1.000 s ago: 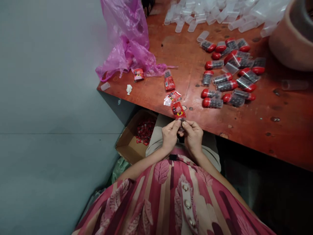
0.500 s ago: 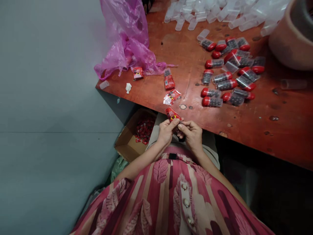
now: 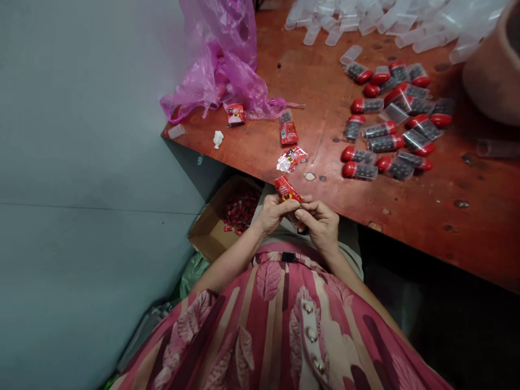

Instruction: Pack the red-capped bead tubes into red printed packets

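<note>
Just off the table's near edge, my left hand [image 3: 273,212] is closed on a red printed wrapper [image 3: 286,188] that sticks up above the thumb. My right hand [image 3: 320,219] meets it from the other side, thumb and fingers pinched at the wrapper's lower end. What lies between the fingertips is mostly covered; something clear and dark shows there. Further up on the table lie a small fan of red wrappers [image 3: 291,158] and a clear tube in a red wrapper [image 3: 288,131].
Several red-capped clear tubes with dark beads [image 3: 379,142] lie at the right. Behind them is a heap of clear tubes [image 3: 365,16], beside a clay-coloured pot [image 3: 487,86]. A pink plastic bag [image 3: 227,70] sits at the left corner. A cardboard box [image 3: 207,238] of red pieces stands below.
The view has shifted slightly, so the table things appear a little further right. Both hands stay together at the wrapper, with its printed face showing a little more.
</note>
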A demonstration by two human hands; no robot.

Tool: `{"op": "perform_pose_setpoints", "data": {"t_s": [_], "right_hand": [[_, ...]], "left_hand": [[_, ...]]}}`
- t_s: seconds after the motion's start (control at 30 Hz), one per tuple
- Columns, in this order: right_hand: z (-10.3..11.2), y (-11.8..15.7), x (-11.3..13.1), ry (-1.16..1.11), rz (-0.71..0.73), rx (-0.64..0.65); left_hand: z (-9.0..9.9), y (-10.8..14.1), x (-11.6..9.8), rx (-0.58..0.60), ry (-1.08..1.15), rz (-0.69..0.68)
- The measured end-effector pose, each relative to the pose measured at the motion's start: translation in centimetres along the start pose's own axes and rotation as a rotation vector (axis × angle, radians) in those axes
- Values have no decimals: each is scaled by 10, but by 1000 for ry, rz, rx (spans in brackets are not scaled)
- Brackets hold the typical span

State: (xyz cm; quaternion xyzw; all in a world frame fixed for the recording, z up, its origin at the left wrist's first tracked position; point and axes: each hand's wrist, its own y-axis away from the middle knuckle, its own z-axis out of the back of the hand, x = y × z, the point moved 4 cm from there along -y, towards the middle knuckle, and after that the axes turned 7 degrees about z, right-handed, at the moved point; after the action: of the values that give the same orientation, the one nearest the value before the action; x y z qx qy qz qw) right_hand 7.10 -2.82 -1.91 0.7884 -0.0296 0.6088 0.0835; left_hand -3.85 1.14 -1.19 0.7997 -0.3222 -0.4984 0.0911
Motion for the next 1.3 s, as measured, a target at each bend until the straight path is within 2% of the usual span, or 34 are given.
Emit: {"op": "perform_pose_setpoints", "data": {"t_s": [0.03,0.1,0.27,0.33,0.43,0.57,0.67,0.8,0.93,1.07,1.3], "right_hand": [[-1,0,0,-26,-19,-12],[-2,0,1,-18,-46,-46],[-1,-1,2,193,37,-49],[-1,0,2,272,89,-23],[-1,4,0,284,109,-4],[-2,8,-2,126,68,-79],[-6,6,-5,-5,25,-104],[-8,-4,-8,-114,-13,-110],[-6,-7,-5,-22,-1,-112],[-8,-3,-2,-20,-1,-62],[-6,-5,-3,-29,37,-182]], "left_hand": [[0,1,-1,29,-7,22],[-1,1,0,16,6,41],[-3,1,8,-235,198,-66],[-4,1,10,-285,242,-88],[-5,2,9,-249,198,-89],[-8,6,10,-113,155,-5],[-11,7,14,-98,147,22],[-12,4,13,-134,184,-49],[-7,2,4,-170,261,-115],[0,1,-1,-225,236,-142],[-7,4,10,-325,223,-180]]}}
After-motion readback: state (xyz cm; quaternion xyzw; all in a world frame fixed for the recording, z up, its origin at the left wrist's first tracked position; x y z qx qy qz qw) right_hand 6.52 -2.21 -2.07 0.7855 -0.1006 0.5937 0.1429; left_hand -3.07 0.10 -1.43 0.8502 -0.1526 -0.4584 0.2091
